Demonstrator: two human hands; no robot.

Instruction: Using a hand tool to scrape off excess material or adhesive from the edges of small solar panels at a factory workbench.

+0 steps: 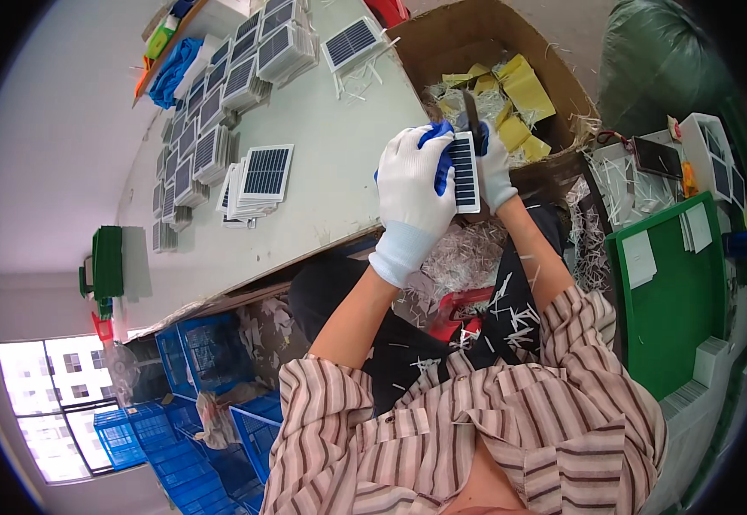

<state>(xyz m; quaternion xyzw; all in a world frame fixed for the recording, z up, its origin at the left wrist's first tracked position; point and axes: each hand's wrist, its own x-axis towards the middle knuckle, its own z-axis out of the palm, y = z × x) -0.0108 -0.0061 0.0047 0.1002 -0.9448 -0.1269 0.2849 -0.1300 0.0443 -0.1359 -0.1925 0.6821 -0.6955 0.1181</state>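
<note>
My left hand (416,176), in a white glove with blue-coated fingers, is closed on a small solar panel (465,180). The panel has dark blue cells and a white border, and is held upright over the corner of the worktable. On the panel's other side my right hand (497,170), gloved the same way, grips a dark, narrow knife-like blade (471,116) that points up along the panel's edge. The right fingers are partly hidden behind blade and panel. A short fanned stack of similar panels (262,176) lies on the table to the left.
Many panel stacks (210,150) line the far left of the table (322,180); one panel (352,45) lies among white strips. Beyond my hands stands a cardboard box (429,47) of scraps. A green tray (670,292) is at right, blue crates (210,352) at lower left.
</note>
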